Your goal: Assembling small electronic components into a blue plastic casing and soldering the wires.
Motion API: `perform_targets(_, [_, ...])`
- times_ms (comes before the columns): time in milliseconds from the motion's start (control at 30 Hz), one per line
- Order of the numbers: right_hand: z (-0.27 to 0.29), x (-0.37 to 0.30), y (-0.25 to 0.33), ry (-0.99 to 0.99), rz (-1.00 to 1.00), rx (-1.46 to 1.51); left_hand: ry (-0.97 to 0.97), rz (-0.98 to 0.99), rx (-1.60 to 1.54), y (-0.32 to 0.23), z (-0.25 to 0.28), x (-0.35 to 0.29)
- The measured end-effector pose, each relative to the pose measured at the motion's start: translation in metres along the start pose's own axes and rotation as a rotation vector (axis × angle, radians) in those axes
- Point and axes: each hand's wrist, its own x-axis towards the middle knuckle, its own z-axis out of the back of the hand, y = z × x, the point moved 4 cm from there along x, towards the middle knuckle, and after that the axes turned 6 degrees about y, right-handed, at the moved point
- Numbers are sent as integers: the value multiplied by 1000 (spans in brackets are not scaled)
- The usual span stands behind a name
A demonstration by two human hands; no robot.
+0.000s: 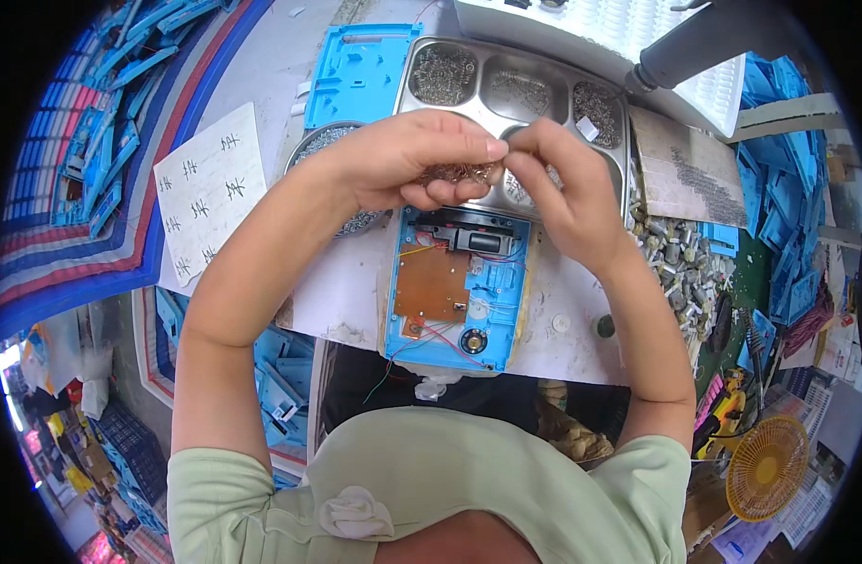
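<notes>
My left hand (421,155) is cupped over the steel tray. A small heap of brownish metal parts (461,173) shows between its thumb and curled fingers; they are too small to name exactly. My right hand (567,179) meets the left thumb tip with thumb and forefinger pinched together. Whatever sits in that pinch is too small to make out. Below both hands, an open blue plastic casing (501,282) lies on the table. Inside it are a brown circuit board (433,285), a small round speaker (473,340) and thin loose wires.
The steel compartment tray (478,58) holds small metal parts. A round bowl of screws (327,141) is partly behind my left forearm. Also around are a blue plastic panel (360,70), a marked paper sheet (210,188), a pile of small motors (675,268) and a dark tool (680,56).
</notes>
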Motion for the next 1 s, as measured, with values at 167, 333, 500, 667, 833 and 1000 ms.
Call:
perform_targets(167, [15,-14,13,39,458,-491,222,201,-238,20,0,19])
perform_targets(333, [30,-29,16,13,532,-560,305,213,-312,16,-13,30])
perform_targets(500, [38,-35,13,-11,544,-489,247,162,-279,13,-26,29])
perform_targets(667, [33,-40,-7,-3,-495,481,-17,-319,390,14,-20,40])
perform_targets(833, [31,-39,-25,113,-610,510,-104,-422,659,4,-29,45])
perform_targets(1000, [46,-35,1,-70,-4,-205,107,134,-99,1,-34,40])
